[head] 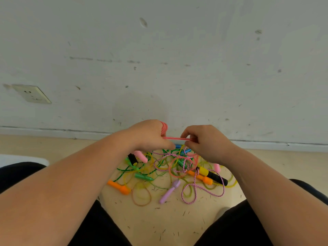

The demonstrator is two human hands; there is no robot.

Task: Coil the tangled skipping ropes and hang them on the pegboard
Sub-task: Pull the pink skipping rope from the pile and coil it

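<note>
A tangle of skipping ropes (170, 171) lies on the pale floor between my knees, with green, yellow, pink and braided purple cords. My left hand (150, 135) holds several turns of the pink rope (175, 138) wound around its fingers. A pink handle (141, 156) hangs below that hand. My right hand (204, 142) pinches the same pink rope, stretched taut between both hands. Orange handles (119, 187), a green handle (143, 177), a lilac handle (169, 191) and a black-and-yellow handle (212, 175) lie in the pile. No pegboard is in view.
A scuffed white wall (177, 59) rises just behind the pile, with a socket (32, 94) at the left. My dark-clothed legs (239, 228) flank the ropes. A white object (21, 159) shows at the left edge. Small debris dots the floor.
</note>
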